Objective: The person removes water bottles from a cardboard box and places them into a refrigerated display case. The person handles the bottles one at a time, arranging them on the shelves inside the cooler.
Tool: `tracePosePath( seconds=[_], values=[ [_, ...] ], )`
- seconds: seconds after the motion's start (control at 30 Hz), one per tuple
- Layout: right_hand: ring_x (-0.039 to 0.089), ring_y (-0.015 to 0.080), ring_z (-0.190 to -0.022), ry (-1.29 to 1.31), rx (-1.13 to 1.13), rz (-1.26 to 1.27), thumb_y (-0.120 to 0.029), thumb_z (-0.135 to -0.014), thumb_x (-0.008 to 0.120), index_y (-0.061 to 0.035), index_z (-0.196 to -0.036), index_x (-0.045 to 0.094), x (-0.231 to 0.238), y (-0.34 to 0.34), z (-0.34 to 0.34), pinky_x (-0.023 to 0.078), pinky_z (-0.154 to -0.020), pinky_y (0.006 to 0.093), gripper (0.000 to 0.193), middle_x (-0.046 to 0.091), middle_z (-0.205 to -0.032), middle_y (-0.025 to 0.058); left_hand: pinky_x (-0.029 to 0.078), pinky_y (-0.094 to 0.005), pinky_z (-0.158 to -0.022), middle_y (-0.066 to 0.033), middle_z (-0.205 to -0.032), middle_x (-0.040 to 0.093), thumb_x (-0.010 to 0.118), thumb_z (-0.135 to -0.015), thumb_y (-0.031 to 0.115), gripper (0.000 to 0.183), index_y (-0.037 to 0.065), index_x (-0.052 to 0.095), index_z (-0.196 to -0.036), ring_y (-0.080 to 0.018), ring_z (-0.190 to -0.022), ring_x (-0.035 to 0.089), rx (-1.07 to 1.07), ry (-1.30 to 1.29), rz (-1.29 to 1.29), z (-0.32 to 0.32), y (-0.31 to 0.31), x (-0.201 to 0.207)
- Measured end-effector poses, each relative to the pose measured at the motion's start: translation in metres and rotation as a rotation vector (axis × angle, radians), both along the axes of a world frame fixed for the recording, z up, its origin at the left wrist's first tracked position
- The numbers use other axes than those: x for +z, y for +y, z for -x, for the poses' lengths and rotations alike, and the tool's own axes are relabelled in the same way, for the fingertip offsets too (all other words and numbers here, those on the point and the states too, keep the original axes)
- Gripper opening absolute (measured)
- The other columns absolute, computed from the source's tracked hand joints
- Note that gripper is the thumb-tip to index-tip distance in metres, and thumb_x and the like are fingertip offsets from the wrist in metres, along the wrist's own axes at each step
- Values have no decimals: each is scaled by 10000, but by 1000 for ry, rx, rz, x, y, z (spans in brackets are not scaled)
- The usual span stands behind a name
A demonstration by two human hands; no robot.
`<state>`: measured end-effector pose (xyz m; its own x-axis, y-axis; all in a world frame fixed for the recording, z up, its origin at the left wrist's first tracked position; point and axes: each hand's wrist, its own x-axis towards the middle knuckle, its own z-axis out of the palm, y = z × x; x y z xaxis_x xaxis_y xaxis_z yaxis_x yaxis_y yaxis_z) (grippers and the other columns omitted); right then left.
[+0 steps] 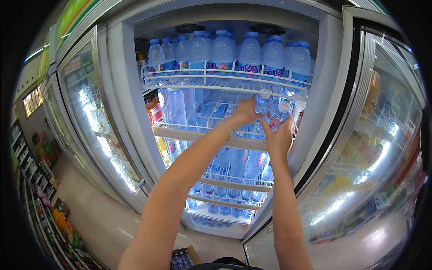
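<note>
I reach into a glass-door drinks fridge at its second shelf (pixel 209 135). My left hand (pixel 244 112) is closed around a clear water bottle (pixel 263 104) with a white cap, near the shelf's right end. Beside it, my right hand (pixel 279 137) grips another clear water bottle (pixel 275 120), tilted, its white cap toward me and a small red mark on its label. My fingers partly cover both bottles. Large clear bottles (pixel 174 105) stand farther left on the same shelf, with orange-coloured drinks (pixel 153 108) at its left end.
Blue-capped bottles (pixel 222 51) line the top shelf behind a white wire rail (pixel 204 72). Lower shelves hold more water bottles (pixel 236 162). The glass door (pixel 360 148) stands open at right; a neighbouring door (pixel 101 117) is at left. A carton of bottles (pixel 182 259) sits on the floor below.
</note>
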<state>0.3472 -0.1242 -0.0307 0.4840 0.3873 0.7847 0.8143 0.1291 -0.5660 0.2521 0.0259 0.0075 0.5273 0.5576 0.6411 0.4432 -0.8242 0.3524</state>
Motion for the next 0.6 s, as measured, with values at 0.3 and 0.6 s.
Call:
tracePosePath(
  seconds=[0.3, 0.6],
  values=[
    [662, 336, -1027, -164, -156, 226, -411, -698, 878, 13, -1216, 517, 32, 17, 1, 552, -729, 464, 761, 680, -1033, 148, 524, -420, -953, -215, -1205, 669, 755, -747, 212, 458, 20, 678, -1156, -361, -1101, 653, 241, 262, -112, -36, 57, 11],
    [676, 355, -1049, -142, -107, 362, -314, -760, 853, -28, -1391, 434, 29, 36, -5, 546, -803, 464, 810, 618, -1268, 161, 567, -425, -865, -223, -1227, 667, 654, -858, 121, 493, 24, 578, -1336, -360, -1058, 680, 259, 172, 282, -45, 70, 18]
  ],
)
